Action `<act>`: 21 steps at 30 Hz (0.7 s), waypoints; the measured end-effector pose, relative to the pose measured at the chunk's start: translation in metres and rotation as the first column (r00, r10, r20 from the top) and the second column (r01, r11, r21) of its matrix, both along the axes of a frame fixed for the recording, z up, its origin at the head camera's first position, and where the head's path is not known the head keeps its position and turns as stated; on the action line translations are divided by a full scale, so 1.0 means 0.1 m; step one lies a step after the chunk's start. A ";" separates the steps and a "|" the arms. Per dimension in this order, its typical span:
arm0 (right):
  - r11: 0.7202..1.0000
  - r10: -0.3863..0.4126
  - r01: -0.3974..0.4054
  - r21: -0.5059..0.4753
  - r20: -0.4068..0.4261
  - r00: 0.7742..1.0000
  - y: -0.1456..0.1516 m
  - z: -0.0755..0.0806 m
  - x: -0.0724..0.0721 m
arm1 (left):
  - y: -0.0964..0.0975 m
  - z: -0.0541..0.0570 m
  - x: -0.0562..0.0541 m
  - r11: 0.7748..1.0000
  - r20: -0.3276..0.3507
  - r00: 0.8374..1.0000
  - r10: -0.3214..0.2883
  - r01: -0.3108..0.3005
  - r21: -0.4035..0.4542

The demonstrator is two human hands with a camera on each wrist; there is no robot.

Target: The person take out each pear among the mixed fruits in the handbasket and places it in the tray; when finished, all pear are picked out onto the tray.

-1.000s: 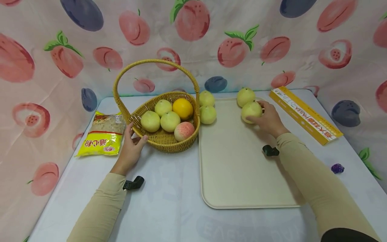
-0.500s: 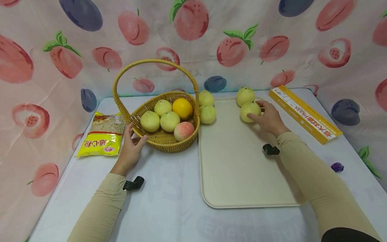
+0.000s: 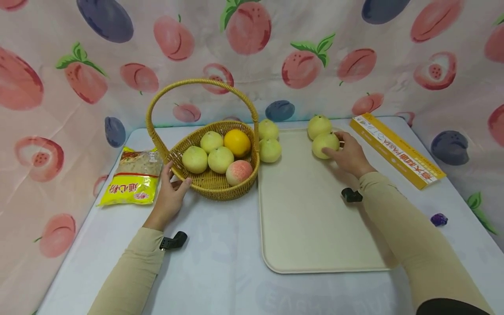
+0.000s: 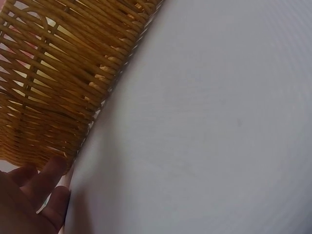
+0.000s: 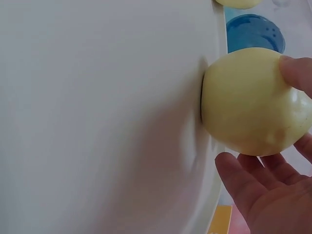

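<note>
My right hand (image 3: 350, 153) holds a round pale green fruit (image 3: 324, 145) between thumb and fingers, at the far end of the beige tray (image 3: 315, 227). In the right wrist view the thumb lies on one side of the fruit (image 5: 253, 102), with fingers on the opposite side. Right behind it sits a similar fruit (image 3: 319, 127). My left hand (image 3: 170, 197) touches the near left end of a wicker basket (image 3: 220, 192), its fingers loosely spread along the outside. Inside the basket are several pale green fruits (image 3: 194, 159), an orange (image 3: 237, 143) and a pinkish peach (image 3: 239, 172).
Two more pale green fruits (image 3: 270, 150) stand at the tray's far left corner, beside the basket. A yellow food bag (image 3: 131, 177) lies left of the basket. On the right are a long pasta box (image 3: 397, 151) and a small purple item (image 3: 439, 219).
The right hand and the fruit it holds have shifted very slightly left. Left hand and basket stay in place.
</note>
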State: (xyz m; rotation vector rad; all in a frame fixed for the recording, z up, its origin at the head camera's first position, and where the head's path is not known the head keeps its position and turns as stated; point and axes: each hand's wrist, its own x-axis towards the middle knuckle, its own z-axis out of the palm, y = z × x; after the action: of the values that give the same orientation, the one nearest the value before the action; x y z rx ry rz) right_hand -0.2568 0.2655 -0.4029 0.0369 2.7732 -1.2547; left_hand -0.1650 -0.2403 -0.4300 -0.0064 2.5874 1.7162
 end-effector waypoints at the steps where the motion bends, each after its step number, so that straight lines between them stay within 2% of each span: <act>1: 1.000 0.000 0.000 0.000 0.002 1.000 0.00 0.00 0.00 | 0.00 0.00 0.00 1.000 0.000 1.000 0.001 -0.001 0.000; 12: 1.000 -0.003 0.003 0.010 -0.007 1.000 0.00 -0.01 -0.02 | 0.01 -0.01 0.00 1.000 -0.021 1.000 0.002 -0.002 -0.001; 21: 1.000 -0.016 0.016 -0.008 0.005 1.000 -0.01 -0.01 0.01 | 0.01 -0.06 0.00 1.000 -0.043 0.999 -0.004 0.003 -0.004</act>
State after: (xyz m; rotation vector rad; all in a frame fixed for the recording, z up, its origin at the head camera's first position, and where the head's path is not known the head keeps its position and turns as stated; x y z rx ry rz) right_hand -0.2558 0.2642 -0.4043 0.0612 2.7687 -1.2676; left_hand -0.1649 -0.2395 -0.4358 0.0351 2.6195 1.7284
